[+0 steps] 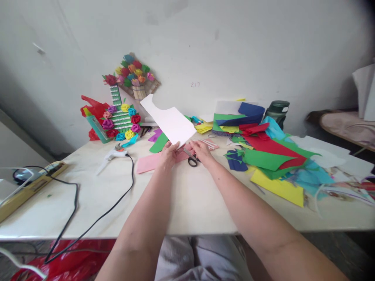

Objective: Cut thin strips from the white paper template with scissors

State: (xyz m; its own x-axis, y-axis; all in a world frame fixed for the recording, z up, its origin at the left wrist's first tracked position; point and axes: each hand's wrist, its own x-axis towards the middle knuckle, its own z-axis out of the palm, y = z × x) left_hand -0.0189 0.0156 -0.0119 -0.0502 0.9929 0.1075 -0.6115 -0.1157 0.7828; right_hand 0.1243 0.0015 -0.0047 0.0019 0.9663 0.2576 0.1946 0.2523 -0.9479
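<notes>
A pale wall [249, 50] rises behind the white card [175, 121], which is held tilted above the table [202, 203]. Right of the card sprawls a heap of coloured paper [268, 157]; left of it stands a flower-edged, guitar-shaped piece [122, 120]. Pink paper [147, 162] lies under the card's lower end. Well left of the card, a green bottle [96, 125] carries lettering too blurred to read. The left hand [170, 153] is clamped on the card's lower edge; the right hand [201, 152] is at its lower right corner, its grip impossible to tell. Scissors [192, 160] sit just below the card, between the hands. Above and right of the card, reddish handwriting [195, 84] reads "217", or perhaps "Z17"
</notes>
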